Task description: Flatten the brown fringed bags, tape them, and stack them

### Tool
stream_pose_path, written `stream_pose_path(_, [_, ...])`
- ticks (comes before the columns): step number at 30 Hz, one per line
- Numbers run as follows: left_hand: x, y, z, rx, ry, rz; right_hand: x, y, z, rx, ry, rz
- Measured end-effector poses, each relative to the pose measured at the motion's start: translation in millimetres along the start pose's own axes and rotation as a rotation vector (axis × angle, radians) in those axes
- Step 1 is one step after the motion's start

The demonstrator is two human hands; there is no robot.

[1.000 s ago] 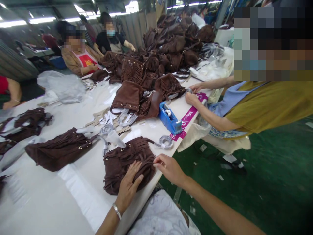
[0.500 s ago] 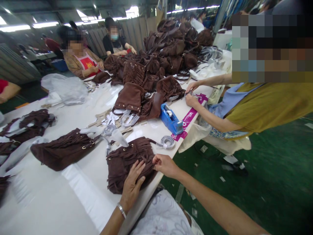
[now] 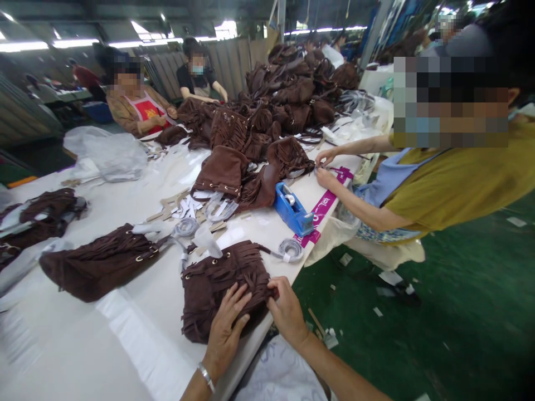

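Touching one fringed bag [image 3: 217, 273]: left hand [image 3: 225, 326], right hand [image 3: 286, 312].

A dark brown suede fringed bag [image 3: 217, 278] is seen lying flat at 6 o'clock, close to the near edge of the white table [image 3: 83, 356]. Rows of cut fringe are spread across its face, and gold eyelets are dotted along its top edge at 12 o'clock. Its wrapped strap [image 3: 290, 249] is coiled at 2 o'clock. It is pressed down by the left hand [image 3: 223, 328] and gripped at 3 o'clock by the right hand [image 3: 286, 312].
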State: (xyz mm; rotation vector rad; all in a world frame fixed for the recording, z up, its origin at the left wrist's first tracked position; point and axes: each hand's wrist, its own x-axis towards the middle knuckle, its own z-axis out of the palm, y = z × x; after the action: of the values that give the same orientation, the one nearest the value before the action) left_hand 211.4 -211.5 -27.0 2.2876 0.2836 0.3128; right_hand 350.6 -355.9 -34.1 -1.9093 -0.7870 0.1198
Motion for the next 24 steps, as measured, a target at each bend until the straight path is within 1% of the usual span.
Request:
stream_pose_path(2, [0.1, 0.8, -0.4, -0.007, -0.001, -0.006, 1.6, -2.1, 0.3, -0.005, -0.019, 0.029])
stream_pose_path(3, [0.1, 1.2, -0.6, -0.012, 0.005, -0.01, 1.5, -2.1, 0.5, -0.024, -0.035, 0.01])
stream_pose_path(4, [0.0, 1.4, -0.8, -0.017, 0.013, -0.014, 0.6, -1.4, 0.8, -0.052, -0.053, -0.035])
stream_pose_path(7, [-1.2, 0.8, -1.6, -0.015, 0.033, -0.017, -5.6, 5.3, 4.6, -0.189, -0.077, -0.231])
stream_pose_path(9, [-2.4, -0.2, -2.5, 0.023, 0.019, -0.005, -10.9, 12.3, 9.2, -0.291, -0.058, -0.328])
stream_pose_path(10, [-2.9, -0.5, -3.1, 0.057, 0.005, 0.005, -13.2, 15.7, 11.4, -0.336, -0.042, -0.351])
stream_pose_path(12, [-3.7, -0.1, -4.6, 0.149, -0.032, 0.043, -16.1, 21.1, 13.5, -0.409, -0.024, -0.363])
stream_pose_path(14, [-3.9, 2.1, -6.6, 0.263, -0.078, 0.105, -16.4, 24.0, 11.1, -0.464, -0.032, -0.355])
stream_pose_path(19, [-3.3, 11.7, -12.1, 0.515, -0.191, 0.26, -10.5, 26.2, -4.5, -0.581, -0.166, -0.35])
stream_pose_path(22, [-3.5, 15.2, -14.7, 0.594, -0.187, 0.296, -4.6, 26.5, -10.0, -0.6, -0.227, -0.385])
stream_pose_path(24, [-3.3, 17.5, -16.5, 0.615, -0.164, 0.302, 0.1, 23.2, -15.3, -0.59, -0.299, -0.406])
